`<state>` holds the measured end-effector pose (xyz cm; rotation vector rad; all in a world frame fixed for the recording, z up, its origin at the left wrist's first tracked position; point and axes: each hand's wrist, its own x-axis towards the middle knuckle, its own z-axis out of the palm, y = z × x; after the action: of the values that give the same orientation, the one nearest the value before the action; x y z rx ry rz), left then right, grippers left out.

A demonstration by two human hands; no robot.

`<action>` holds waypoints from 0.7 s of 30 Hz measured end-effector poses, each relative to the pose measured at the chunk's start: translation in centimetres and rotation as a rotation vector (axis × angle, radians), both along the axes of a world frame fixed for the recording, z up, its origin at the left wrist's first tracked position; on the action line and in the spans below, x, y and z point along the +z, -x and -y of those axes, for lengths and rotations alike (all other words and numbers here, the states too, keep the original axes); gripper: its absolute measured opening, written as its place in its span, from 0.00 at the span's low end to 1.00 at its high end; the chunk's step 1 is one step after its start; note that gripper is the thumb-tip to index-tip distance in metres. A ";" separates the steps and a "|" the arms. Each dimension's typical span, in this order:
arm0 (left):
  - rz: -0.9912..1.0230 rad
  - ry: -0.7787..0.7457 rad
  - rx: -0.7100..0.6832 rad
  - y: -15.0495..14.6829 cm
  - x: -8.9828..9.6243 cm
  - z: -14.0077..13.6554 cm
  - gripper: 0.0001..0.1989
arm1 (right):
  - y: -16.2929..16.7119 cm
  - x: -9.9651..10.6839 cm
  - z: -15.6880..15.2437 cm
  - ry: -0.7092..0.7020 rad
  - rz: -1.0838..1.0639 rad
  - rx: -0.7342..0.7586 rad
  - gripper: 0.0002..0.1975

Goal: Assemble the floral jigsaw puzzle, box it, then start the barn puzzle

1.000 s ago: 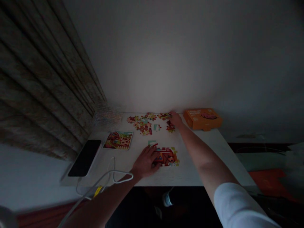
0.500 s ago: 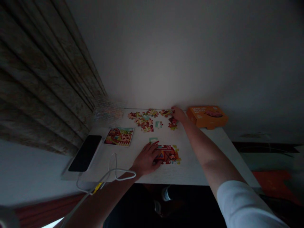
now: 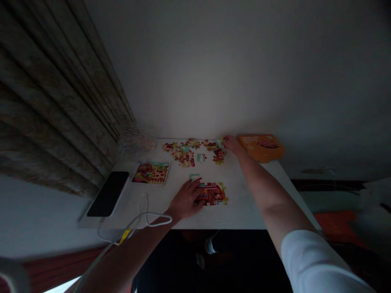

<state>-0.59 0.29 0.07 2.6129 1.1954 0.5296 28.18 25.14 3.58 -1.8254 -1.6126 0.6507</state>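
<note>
My left hand lies with its fingers spread over the left side of a joined section of jigsaw puzzle, which shows a red barn. Just beyond those fingertips is a loose pale green puzzle piece. At the back of the table, my right hand pinches a pale green and white jigsaw piece. Dark red and yellow puzzle pieces lie just below it. A heap of mixed pieces spreads to the left, with a single green and white piece between.
The white table stands against the wall. An orange puzzle box sits at the back right. On the left are a picture card, a black phone, a clear plastic wrapper and a looped white cable above my left forearm.
My right hand has drawn a pale green jigsaw piece into sight at the back of the table. My left hand stays on the joined section. The whole view has shifted slightly.
</note>
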 end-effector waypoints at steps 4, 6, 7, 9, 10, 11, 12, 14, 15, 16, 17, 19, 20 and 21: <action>-0.007 -0.019 -0.002 -0.1 -0.1 0.0 0.20 | -1.8 1.1 1.9 0.014 -0.044 -0.112 0.24; -0.009 -0.028 0.001 -0.1 0.0 0.0 0.20 | -2.5 1.6 3.3 0.008 -0.128 -0.105 0.28; -0.012 -0.029 0.004 -0.1 0.0 0.0 0.20 | -2.7 1.7 4.1 0.010 -0.189 -0.081 0.27; -0.022 -0.026 0.006 -0.2 0.2 0.1 0.20 | -2.8 1.7 5.9 0.025 -0.337 -0.022 0.22; -0.028 -0.025 0.006 -0.2 0.3 0.1 0.20 | -2.8 1.5 6.8 0.036 -0.408 -0.002 0.19; -0.030 -0.026 0.005 -0.2 0.4 0.2 0.20 | -2.6 1.4 7.8 0.046 -0.466 0.000 0.17; -0.030 -0.028 0.003 -0.2 0.4 0.2 0.20 | -2.5 1.1 8.8 0.056 -0.520 -0.010 0.16; -0.022 -0.038 0.001 -0.2 0.4 0.2 0.19 | -2.1 0.6 10.8 0.064 -0.582 -0.042 0.17; -0.017 -0.043 0.001 -0.2 0.4 0.2 0.19 | -2.0 0.3 11.9 0.062 -0.592 -0.043 0.18; -0.015 -0.048 0.000 -0.2 0.3 0.2 0.19 | -1.8 0.0 12.9 0.058 -0.595 -0.040 0.19; -0.014 -0.051 -0.002 -0.2 0.2 0.2 0.19 | -1.6 -0.4 13.8 0.055 -0.601 -0.031 0.21; -0.018 -0.054 -0.003 -0.2 0.1 0.2 0.19 | -1.1 -1.0 15.5 0.046 -0.620 0.002 0.27; -0.020 -0.054 -0.003 -0.2 0.0 0.2 0.19 | -0.8 -1.4 16.2 0.044 -0.628 0.019 0.29; -0.023 -0.056 -0.003 -0.2 0.0 0.2 0.19 | -0.4 -1.8 16.8 0.039 -0.636 0.035 0.29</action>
<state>-0.37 0.12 0.11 2.6738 1.2008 0.5409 28.60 8.34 1.80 -1.4089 -1.2043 1.1450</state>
